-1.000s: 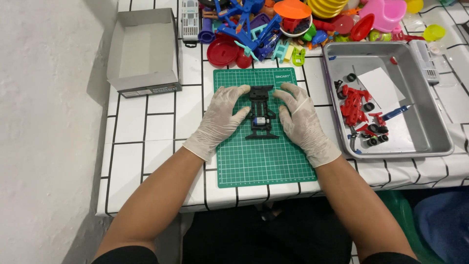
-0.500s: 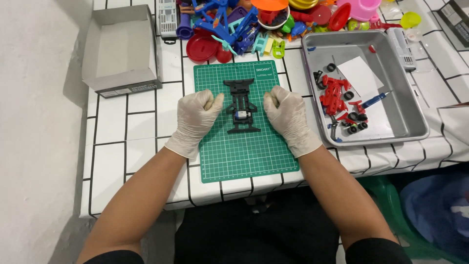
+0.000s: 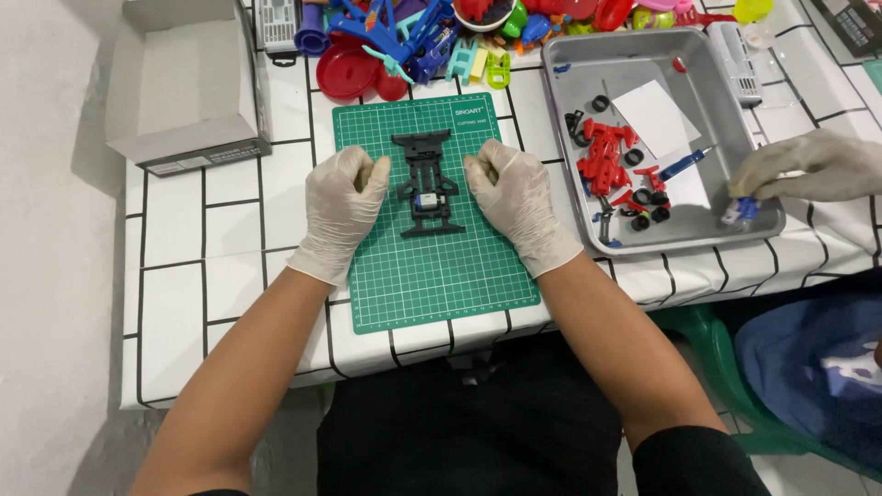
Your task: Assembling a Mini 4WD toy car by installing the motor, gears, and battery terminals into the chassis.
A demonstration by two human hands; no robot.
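Lying lengthwise (away), chassis (image 3: 428,183), between fists

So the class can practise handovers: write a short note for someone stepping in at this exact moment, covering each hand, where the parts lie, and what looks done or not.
Left hand: gloved, closed in a fist on the green cutting mat, left of the black toy car chassis, holding nothing visible.
Right hand: gloved fist, right of the chassis.
Chassis lies flat on the mat, no wheels on.
Red parts and black tyres lie in the grey tray; another person's gloved hand reaches in at its right edge.
Open cardboard box sits far left.
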